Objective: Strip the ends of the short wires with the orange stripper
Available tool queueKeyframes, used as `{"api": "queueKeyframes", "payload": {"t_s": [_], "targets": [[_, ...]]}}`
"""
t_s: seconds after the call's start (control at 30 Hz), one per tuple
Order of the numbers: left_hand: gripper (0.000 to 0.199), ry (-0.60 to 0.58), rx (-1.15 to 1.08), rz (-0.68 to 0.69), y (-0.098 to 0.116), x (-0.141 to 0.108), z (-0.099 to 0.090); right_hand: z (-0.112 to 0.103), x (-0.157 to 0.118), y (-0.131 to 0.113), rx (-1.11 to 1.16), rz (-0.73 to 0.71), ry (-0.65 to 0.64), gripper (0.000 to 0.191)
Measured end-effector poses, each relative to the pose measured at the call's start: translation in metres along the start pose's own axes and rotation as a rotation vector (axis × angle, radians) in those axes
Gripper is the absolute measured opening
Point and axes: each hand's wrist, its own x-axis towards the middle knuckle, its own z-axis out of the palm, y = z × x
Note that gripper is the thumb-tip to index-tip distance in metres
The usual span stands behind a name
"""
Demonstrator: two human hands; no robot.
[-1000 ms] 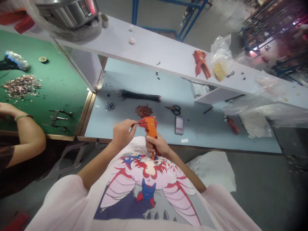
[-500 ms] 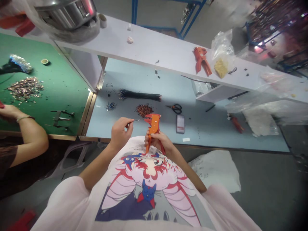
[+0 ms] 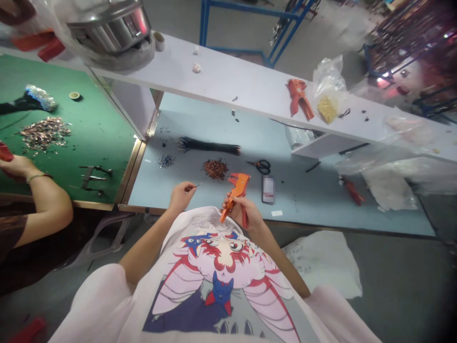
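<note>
My right hand (image 3: 249,212) is wrapped round the handles of an orange wire stripper (image 3: 240,186), its jaws pointing up and to the left. In a pinch of my left hand (image 3: 181,196) is a short, thin dark wire (image 3: 199,185), its tip pointing right toward the stripper but apart from it. Just beyond lies a pile of small copper-coloured pieces (image 3: 215,169) on the blue work surface. Farther back rests a long bundle of black wires (image 3: 210,146). A small heap of bluish and silvery wire bits (image 3: 166,161) lies to the left.
Black-handled scissors (image 3: 263,166) and a phone-like rectangle (image 3: 268,189) lie right of the pile. A raised shelf (image 3: 250,85) crosses behind, carrying another orange stripper (image 3: 299,99) and a metal pot (image 3: 114,31). At left, a co-worker's arm (image 3: 52,190) is over the green table (image 3: 103,157).
The wire stripper in my right hand has moved right, away from my left hand, and tilted rightward. My left hand still pinches the wire, a little lower. The view has shifted slightly.
</note>
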Motion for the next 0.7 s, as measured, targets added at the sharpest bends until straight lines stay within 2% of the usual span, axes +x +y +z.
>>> {"api": "queueKeyframes", "payload": {"t_s": [0.13,0.23,0.37,0.57,0.7], "targets": [[0.024,-0.029,-0.169,-0.047,0.01,-0.003,0.002,0.0,-0.005,0.006,-0.131,-0.073,-0.089,0.051],[0.024,-0.003,-0.399,-0.086,0.029,-0.006,-0.003,0.006,-0.009,0.016,-0.2,0.0,-0.187,0.061],[0.021,0.057,-0.496,-0.061,0.051,-0.01,-0.013,0.015,-0.008,0.027,-0.211,0.145,-0.276,0.059],[0.02,0.059,-0.493,-0.028,0.067,-0.018,-0.021,0.012,-0.002,0.032,-0.168,0.149,-0.238,0.045],[0.02,0.078,-0.476,-0.021,0.072,-0.022,-0.021,0.013,-0.005,0.032,-0.167,0.195,-0.25,0.047]]}}
